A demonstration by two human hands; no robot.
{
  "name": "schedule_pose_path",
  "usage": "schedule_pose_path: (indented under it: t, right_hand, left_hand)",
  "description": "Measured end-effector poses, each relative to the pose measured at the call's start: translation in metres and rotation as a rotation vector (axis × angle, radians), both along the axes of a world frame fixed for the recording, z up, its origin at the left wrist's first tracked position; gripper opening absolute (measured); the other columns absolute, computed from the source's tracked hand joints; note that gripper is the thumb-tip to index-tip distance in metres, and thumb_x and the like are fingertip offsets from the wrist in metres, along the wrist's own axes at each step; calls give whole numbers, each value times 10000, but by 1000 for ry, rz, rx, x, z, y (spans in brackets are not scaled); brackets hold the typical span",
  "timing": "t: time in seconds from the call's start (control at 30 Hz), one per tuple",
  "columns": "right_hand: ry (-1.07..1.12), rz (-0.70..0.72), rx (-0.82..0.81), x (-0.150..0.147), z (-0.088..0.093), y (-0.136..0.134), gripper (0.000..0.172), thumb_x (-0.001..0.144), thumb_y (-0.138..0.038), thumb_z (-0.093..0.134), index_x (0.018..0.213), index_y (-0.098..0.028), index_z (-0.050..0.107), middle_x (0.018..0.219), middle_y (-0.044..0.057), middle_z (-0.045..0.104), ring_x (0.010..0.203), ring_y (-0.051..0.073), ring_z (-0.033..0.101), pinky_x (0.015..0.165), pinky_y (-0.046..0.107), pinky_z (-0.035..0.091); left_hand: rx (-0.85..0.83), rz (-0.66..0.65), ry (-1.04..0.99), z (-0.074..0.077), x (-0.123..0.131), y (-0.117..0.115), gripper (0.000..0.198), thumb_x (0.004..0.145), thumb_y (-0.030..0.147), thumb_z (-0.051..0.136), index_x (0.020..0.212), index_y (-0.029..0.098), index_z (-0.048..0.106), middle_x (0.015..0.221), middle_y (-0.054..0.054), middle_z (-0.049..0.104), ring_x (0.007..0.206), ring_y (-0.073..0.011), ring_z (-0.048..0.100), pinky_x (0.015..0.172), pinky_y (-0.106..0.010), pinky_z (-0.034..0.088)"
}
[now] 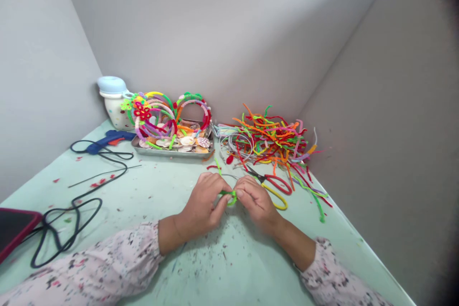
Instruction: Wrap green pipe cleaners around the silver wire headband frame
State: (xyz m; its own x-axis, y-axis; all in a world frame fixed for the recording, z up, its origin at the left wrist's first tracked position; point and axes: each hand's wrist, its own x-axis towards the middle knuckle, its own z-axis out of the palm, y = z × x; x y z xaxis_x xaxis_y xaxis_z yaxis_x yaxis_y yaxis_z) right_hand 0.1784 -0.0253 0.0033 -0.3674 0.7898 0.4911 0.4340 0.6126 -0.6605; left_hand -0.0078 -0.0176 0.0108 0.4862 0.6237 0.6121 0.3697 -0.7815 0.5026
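Note:
Near the middle of the table, a bright green pipe cleaner is bent into a small loop between my fingertips. My left hand pinches it from the left, thumb and forefinger pressed together. From the right, my right hand has its thumb and fingers closed on the same green piece. One light green end sticks up above my left fingers. Just beyond my right hand lie scissors with one red and one yellow handle, blades partly spread. My fingers hide part of the loop.
Behind my hands, a metal tray carries shells and colourful wrapped hoops. A tangled pile of pipe cleaners and coiled wire lies right of it. At left are a blue glue gun, black cord, and lidded white jar.

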Motion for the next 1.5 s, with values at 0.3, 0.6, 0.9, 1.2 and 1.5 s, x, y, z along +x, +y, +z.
schedule_pose_path:
  t: [0.3,0.6,0.9,1.2,1.5]
  right_hand:
    - [94,-145,-43,-7,3,-8,191,936,-290,438,816,-208,561,797,22,557,794,185,511,769,336,399]
    - [151,-166,-126,-12,-2,-15,240,941,-315,419,771,-202,544,730,-1,478,734,170,465,716,301,381]
    - [205,-147,-156,-13,-4,-8,213,926,-313,459,771,-195,544,739,-3,490,763,166,475,722,293,377]
    - [169,-153,-119,-13,-6,-6,202,930,-299,458,789,-201,564,757,0,508,778,167,483,764,303,370]
    - [190,-133,-94,-9,-5,-3,225,921,-288,461,725,-198,526,728,1,501,746,166,475,746,312,371]
  left_hand:
    - [-15,26,-25,1,-1,1,110,891,194,439,912,186,547,847,-56,589,832,-204,512,819,-393,386]
    - [12,1,17,-2,-1,0,144,900,203,422,942,180,557,859,-56,589,864,-207,513,836,-395,370]
    - [30,33,12,-3,-1,2,141,890,182,435,947,175,564,865,-56,593,865,-207,518,826,-385,367]
    - [13,19,-12,-6,0,6,131,892,183,438,946,179,556,862,-57,595,869,-211,520,831,-387,366]
    - [6,10,-10,-2,2,5,147,889,165,455,972,180,575,882,-48,603,872,-198,524,837,-378,359]
